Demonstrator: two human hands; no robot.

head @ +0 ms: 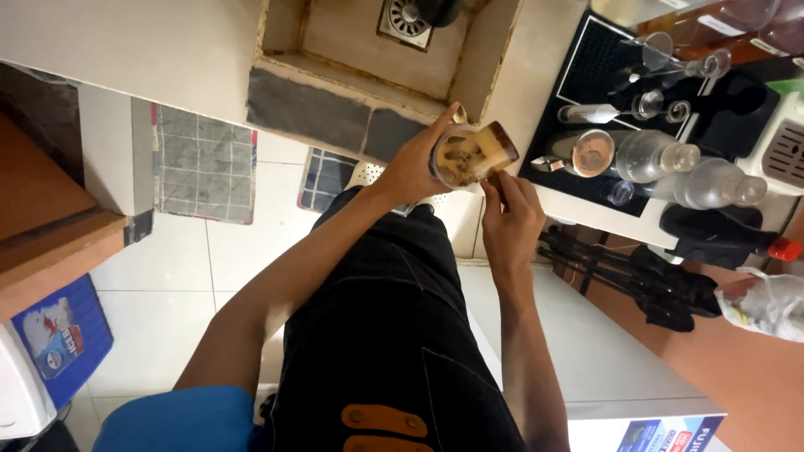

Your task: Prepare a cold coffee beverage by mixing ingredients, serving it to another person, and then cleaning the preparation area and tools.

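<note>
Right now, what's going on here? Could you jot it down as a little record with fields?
Left hand: holds a clear cup of brown iced drink, tilted
Right hand: fingertips at the cup's lower edge
Place: in front of a sink
Counter on the right: black mat with glasses and clear bottles
Floor: white tiles, grey mat
Clothing: black apron
</note>
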